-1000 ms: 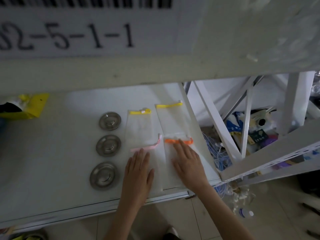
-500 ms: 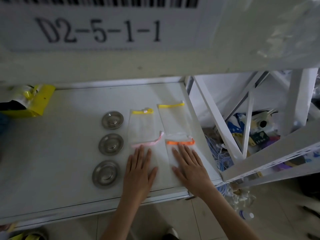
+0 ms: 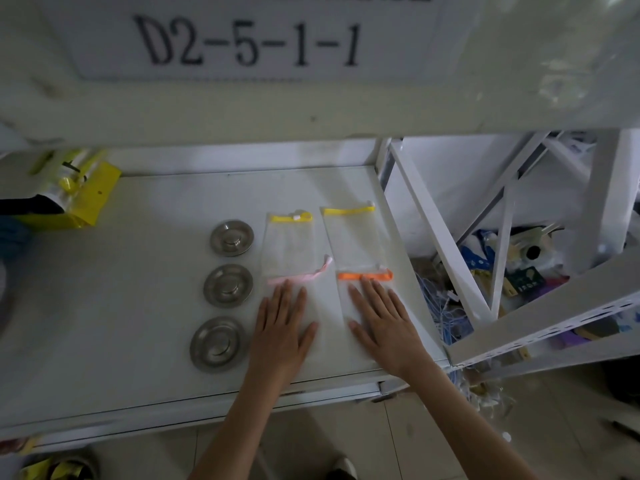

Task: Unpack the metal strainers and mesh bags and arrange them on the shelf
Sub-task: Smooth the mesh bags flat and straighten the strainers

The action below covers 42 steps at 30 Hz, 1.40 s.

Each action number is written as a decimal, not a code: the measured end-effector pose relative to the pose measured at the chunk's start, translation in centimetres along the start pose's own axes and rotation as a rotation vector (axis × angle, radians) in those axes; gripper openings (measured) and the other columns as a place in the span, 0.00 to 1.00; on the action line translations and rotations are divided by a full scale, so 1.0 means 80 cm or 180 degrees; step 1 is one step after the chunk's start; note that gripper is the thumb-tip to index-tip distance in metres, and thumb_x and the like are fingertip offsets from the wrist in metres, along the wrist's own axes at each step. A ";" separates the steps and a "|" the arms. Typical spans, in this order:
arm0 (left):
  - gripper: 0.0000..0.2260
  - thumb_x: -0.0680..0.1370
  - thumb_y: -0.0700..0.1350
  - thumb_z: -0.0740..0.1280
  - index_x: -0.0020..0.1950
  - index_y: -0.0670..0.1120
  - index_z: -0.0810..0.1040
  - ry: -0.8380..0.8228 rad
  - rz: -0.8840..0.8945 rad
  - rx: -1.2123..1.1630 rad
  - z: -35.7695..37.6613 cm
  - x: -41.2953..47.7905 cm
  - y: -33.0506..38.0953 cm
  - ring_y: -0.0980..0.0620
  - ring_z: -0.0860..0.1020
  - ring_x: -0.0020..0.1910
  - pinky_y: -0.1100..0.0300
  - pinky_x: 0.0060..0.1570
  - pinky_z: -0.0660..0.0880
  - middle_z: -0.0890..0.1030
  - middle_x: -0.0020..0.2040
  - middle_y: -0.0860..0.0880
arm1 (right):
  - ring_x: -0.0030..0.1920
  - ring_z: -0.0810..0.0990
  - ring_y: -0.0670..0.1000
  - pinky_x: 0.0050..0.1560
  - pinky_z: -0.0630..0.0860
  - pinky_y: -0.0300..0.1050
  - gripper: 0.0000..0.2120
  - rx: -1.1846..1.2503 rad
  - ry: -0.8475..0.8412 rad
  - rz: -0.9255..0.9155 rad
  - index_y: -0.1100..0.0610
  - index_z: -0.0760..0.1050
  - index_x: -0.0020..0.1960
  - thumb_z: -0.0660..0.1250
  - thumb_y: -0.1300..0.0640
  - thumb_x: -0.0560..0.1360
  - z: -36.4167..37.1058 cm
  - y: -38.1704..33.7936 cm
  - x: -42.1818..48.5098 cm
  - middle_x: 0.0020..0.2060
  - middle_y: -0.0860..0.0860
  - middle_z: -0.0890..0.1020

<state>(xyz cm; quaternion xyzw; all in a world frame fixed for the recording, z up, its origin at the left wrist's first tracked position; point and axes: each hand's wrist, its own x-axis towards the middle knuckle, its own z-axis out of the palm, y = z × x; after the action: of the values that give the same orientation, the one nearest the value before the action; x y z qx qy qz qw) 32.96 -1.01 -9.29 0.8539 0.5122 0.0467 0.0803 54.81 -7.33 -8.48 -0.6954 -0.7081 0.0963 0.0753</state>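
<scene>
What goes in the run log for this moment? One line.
left hand flat on pink-tie bag | right hand flat on orange-tie bag | three strainers lined up

Dim, soft-focus view; edges bend, faint glare upper right.

Place: I read this as a stockroom | white metal racking (image 3: 540, 327) | location label "D2-5-1-1" (image 3: 247, 43) with barcode | goods heaped beyond (image 3: 512, 258)

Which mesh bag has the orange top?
The near-right bag, under the right hand. Its neighbour has a pink band; the two behind have yellow.
</scene>
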 end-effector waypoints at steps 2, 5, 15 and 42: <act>0.29 0.79 0.58 0.52 0.77 0.47 0.62 0.0117 0.0049 -0.0001 -0.005 -0.003 0.001 0.42 0.61 0.76 0.45 0.72 0.48 0.56 0.77 0.44 | 0.79 0.44 0.50 0.78 0.46 0.55 0.31 0.0147 0.0205 -0.0021 0.50 0.47 0.79 0.46 0.39 0.81 -0.006 -0.004 0.002 0.80 0.51 0.51; 0.29 0.80 0.57 0.53 0.79 0.47 0.56 0.0429 0.0024 -0.0194 -0.022 -0.002 0.003 0.43 0.51 0.79 0.43 0.74 0.47 0.52 0.80 0.41 | 0.77 0.58 0.53 0.77 0.54 0.55 0.26 0.0390 0.0821 0.0116 0.55 0.60 0.76 0.53 0.46 0.81 -0.025 -0.008 0.023 0.76 0.53 0.64; 0.43 0.71 0.68 0.34 0.78 0.48 0.58 -0.0225 -0.0410 -0.0377 -0.035 0.091 -0.005 0.46 0.54 0.78 0.51 0.75 0.49 0.56 0.80 0.44 | 0.79 0.48 0.53 0.78 0.46 0.48 0.30 0.0144 -0.0275 0.0493 0.50 0.50 0.79 0.47 0.39 0.81 -0.033 -0.006 0.112 0.80 0.53 0.51; 0.31 0.79 0.65 0.49 0.79 0.52 0.52 -0.0465 -0.0543 -0.0269 -0.030 0.100 0.000 0.46 0.50 0.79 0.54 0.75 0.50 0.49 0.81 0.44 | 0.79 0.44 0.57 0.77 0.44 0.55 0.28 0.0361 -0.0188 0.0540 0.51 0.56 0.77 0.54 0.43 0.80 -0.019 -0.077 0.277 0.80 0.56 0.47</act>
<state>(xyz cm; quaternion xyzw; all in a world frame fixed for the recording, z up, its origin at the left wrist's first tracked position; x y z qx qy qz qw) 36.32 6.30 -6.99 0.8041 0.5733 -0.0010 0.1570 48.73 14.75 -6.14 -0.7443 -0.6421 0.1628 0.0852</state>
